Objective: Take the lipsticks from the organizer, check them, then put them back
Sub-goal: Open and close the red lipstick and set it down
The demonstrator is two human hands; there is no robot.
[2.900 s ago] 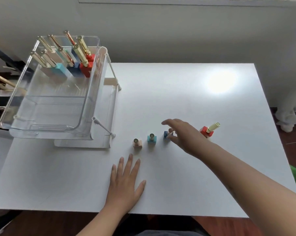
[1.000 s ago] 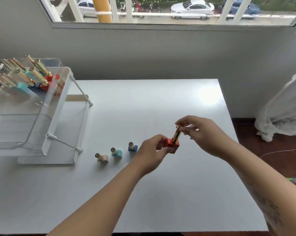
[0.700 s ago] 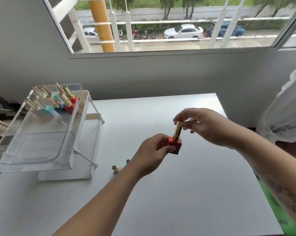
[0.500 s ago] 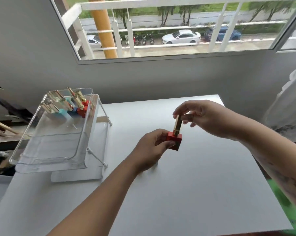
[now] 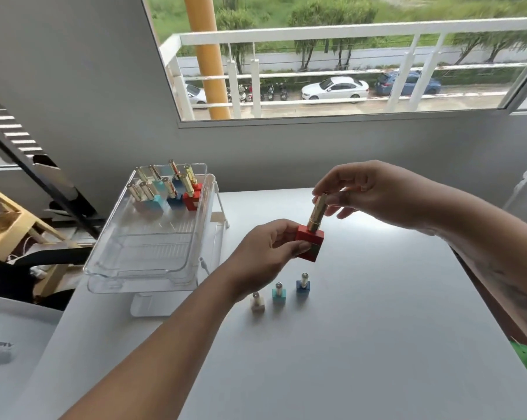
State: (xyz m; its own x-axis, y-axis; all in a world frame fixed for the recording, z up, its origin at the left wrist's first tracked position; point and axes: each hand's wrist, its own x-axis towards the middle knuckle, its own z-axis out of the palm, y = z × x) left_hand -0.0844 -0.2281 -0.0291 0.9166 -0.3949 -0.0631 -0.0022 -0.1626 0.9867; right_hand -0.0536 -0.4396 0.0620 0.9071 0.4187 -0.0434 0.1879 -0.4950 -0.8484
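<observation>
Beyond the window [image 5: 347, 71] lay a white railing, parked cars and trees; under it a grey wall ran down to the white counter [image 5: 377, 344]. Above the counter both hands met on one red lipstick [image 5: 310, 242]. The left hand [image 5: 265, 253] gripped its square red base between thumb and fingers. The right hand [image 5: 374, 189] pinched the top of its gold tube between thumb and fingertips. The lipstick hung clear of the counter, tube up and tilted a little to the right.

Just below it, three more stood upright on the counter in a short slanted row, close together but not touching. A beige lipstick [image 5: 257, 303] stood nearest the left forearm, a teal lipstick [image 5: 279, 294] in the middle and a blue lipstick [image 5: 303, 285] on the right.

Left of the hands sat the clear organizer [image 5: 153, 268], a tray sloping on a white stand. At its far, raised end several lipsticks [image 5: 177, 192] were bunched together, their gold tubes leaning up and back. Their bases were beige, teal, blue and red. A grey slab [image 5: 10, 328] lay at the lower left edge, too blurred to identify.
</observation>
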